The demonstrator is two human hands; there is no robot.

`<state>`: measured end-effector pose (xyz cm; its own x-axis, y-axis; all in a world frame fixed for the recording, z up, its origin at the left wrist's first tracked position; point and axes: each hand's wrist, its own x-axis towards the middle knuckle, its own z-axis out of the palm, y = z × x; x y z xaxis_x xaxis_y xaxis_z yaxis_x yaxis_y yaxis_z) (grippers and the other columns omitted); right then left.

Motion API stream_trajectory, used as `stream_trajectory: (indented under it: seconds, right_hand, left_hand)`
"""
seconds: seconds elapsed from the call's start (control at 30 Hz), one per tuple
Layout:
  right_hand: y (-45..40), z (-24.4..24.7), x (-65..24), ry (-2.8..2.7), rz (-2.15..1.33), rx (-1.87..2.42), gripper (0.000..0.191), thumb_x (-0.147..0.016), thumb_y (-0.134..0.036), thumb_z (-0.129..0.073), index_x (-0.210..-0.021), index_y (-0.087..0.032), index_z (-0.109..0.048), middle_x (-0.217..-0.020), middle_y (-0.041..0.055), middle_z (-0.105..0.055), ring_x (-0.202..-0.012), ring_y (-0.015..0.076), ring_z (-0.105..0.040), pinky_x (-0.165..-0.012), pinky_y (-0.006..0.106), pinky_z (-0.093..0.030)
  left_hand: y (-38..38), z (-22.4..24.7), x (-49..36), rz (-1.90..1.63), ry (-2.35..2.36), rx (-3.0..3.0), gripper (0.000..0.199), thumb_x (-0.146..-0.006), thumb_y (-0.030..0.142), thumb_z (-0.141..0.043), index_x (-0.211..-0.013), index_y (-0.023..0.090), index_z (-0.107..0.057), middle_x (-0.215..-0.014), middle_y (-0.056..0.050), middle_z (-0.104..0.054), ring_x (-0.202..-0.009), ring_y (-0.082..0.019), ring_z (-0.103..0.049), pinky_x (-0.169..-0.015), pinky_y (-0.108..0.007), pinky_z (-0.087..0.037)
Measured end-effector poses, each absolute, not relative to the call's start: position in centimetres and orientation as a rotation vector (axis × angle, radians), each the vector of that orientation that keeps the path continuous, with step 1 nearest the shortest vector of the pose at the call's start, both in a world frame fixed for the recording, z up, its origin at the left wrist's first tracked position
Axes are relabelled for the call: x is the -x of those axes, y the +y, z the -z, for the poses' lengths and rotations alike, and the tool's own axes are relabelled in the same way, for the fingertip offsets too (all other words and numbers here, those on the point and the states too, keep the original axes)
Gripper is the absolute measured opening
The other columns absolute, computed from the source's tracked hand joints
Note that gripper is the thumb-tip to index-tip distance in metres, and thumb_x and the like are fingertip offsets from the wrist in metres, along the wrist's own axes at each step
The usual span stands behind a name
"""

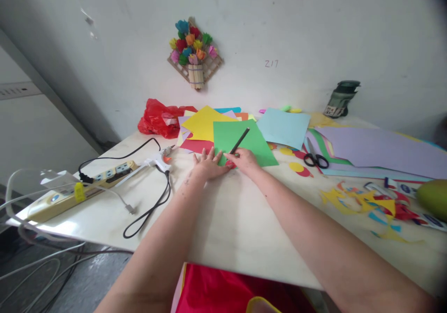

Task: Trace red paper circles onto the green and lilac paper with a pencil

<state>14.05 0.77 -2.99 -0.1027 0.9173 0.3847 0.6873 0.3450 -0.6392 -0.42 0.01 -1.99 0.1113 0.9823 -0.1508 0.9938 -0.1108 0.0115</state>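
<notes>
A sheet of green paper [230,133] lies on the white table. My left hand [208,165] is pressed flat over its near left edge, fingers spread. In my right hand [247,161] is a slim black pencil [240,139], gripped low and leaning to the upper right. Beneath the fingertips of both hands, at the sheet's near edge, shows a small red paper piece [230,164]. The pencil's tip is hidden by my fingers. Behind the green sheet are yellow paper [206,123] and light blue paper [283,126].
To the right lie black-handled scissors [316,160], purple paper [377,150], round yellow cutouts [296,167] and yellow scraps [366,201]. A white glue gun [162,161] with its looping cord and a power strip [84,194] are at left. A red plastic bag [157,119] sits behind.
</notes>
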Motion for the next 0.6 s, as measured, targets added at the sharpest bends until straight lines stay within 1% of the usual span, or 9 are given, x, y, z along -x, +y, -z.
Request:
stream_trajectory:
  seconds: [0.13,0.23,0.37,0.47,0.6]
  right_hand:
    - [0.9,3.1,-14.1,-1.831,-0.351,1.396,0.035,-0.072,-0.051,-0.048,-0.078,-0.021,-0.064,-0.077,0.0029,-0.066,-0.069,0.0116,-0.059,-0.061,0.02,-0.041]
    - [0.8,3.1,-14.1,-1.875,-0.372,1.371,0.031,-0.072,-0.048,-0.05,-0.077,-0.021,-0.065,-0.074,0.002,-0.067,-0.068,0.0114,-0.058,-0.062,0.02,-0.041]
    - [0.7,3.0,-14.2,-1.924,-0.389,1.359,0.031,-0.071,-0.048,-0.051,-0.076,-0.021,-0.065,-0.071,0.0018,-0.067,-0.066,0.0115,-0.058,-0.06,0.02,-0.04]
    - [0.6,2.9,-14.2,-1.937,-0.402,1.353,0.032,-0.07,-0.049,-0.05,-0.074,-0.02,-0.065,-0.07,0.0018,-0.066,-0.065,0.0113,-0.058,-0.06,0.02,-0.039]
    - [0.6,3.0,-14.2,-1.942,-0.413,1.365,0.033,-0.07,-0.049,-0.051,-0.074,-0.02,-0.065,-0.071,0.0019,-0.066,-0.065,0.0113,-0.057,-0.06,0.02,-0.039]
  left_hand:
    - [-0.5,2.2,0.4,0.085,2.031,-2.292,0.075,-0.07,0.069,-0.016,-0.135,0.033,-0.008,-0.142,0.003,0.003,-0.127,-0.029,0.008,-0.094,-0.059,0.002]
    - [-0.9,2.1,0.1,0.054,2.063,-2.283,0.073,-0.071,0.068,-0.016,-0.135,0.032,-0.011,-0.142,0.002,-0.001,-0.127,-0.028,0.006,-0.095,-0.059,0.002]
    - [-1.3,1.9,-0.4,0.063,2.065,-2.279,0.07,-0.073,0.066,-0.015,-0.134,0.031,-0.015,-0.142,0.0,-0.007,-0.128,-0.028,0.001,-0.094,-0.06,0.001]
    - [-1.3,1.9,-0.7,0.076,2.063,-2.263,0.07,-0.073,0.065,-0.015,-0.134,0.03,-0.016,-0.142,-0.001,-0.006,-0.128,-0.028,0.0,-0.093,-0.061,0.001]
    - [-1.2,2.2,-0.5,0.079,2.101,-2.23,0.072,-0.072,0.066,-0.015,-0.134,0.029,-0.014,-0.142,0.0,-0.002,-0.127,-0.028,0.006,-0.093,-0.061,0.004]
